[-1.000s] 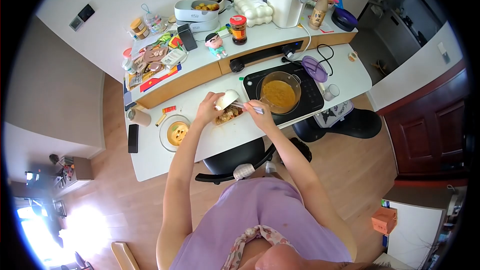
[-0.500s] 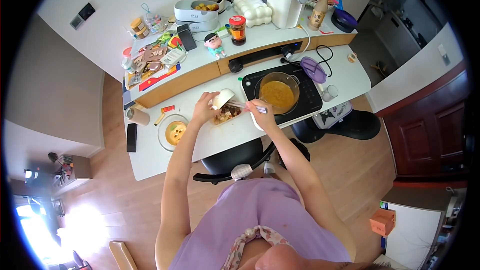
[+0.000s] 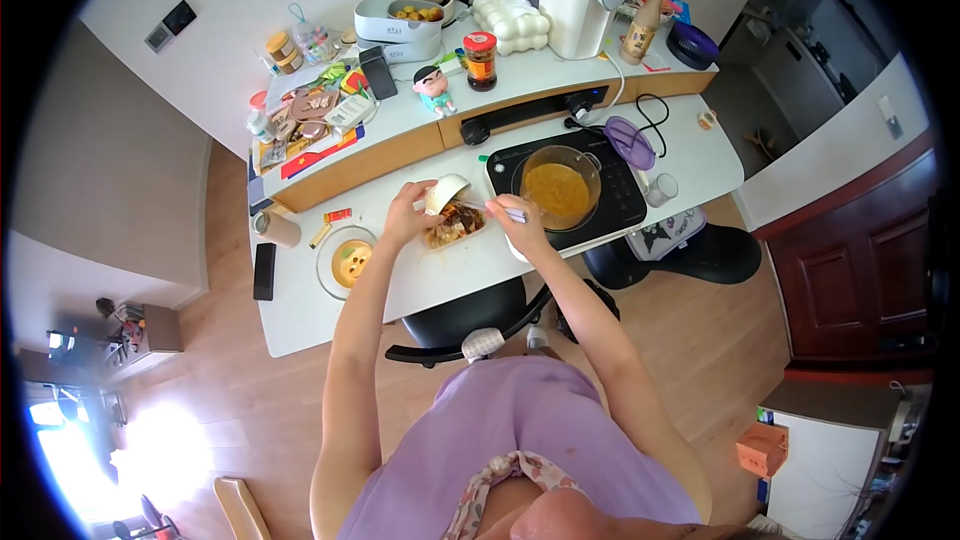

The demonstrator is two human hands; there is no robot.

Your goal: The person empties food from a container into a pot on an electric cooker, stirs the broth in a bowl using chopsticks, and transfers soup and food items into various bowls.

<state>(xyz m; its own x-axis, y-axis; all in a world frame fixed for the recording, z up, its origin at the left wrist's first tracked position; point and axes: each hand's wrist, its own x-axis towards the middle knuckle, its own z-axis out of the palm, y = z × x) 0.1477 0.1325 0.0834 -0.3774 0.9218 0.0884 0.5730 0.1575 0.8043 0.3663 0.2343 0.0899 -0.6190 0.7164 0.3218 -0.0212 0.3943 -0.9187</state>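
Observation:
My left hand (image 3: 406, 217) grips a small white bowl (image 3: 446, 193), tilted on its side. Under the bowl sits a clear rectangular container (image 3: 443, 245) filled with mixed brown, reddish and pale chopped food (image 3: 461, 223). Pale chopsticks (image 3: 514, 214) are held in my right hand (image 3: 522, 229), their tips pointing left between the bowl and the food. The bowl's inside is mostly hidden from me. To the right of that hand, a pot (image 3: 596, 178) of yellowish-brown liquid stands on a black induction cooker (image 3: 625, 202).
Left of the container, a glass bowl (image 3: 329, 286) holds orange-yellow contents. A phone (image 3: 264, 272) and a tumbler (image 3: 277, 230) are at the desk's left end. A purple lid (image 3: 629, 144) and a glass (image 3: 661, 189) flank the cooker. Jars and appliances crowd the raised shelf (image 3: 400, 145).
The white bowl has shifted slightly and more food in the container now shows beneath it. The chopsticks have moved, their tips now lower beside the bowl's rim.

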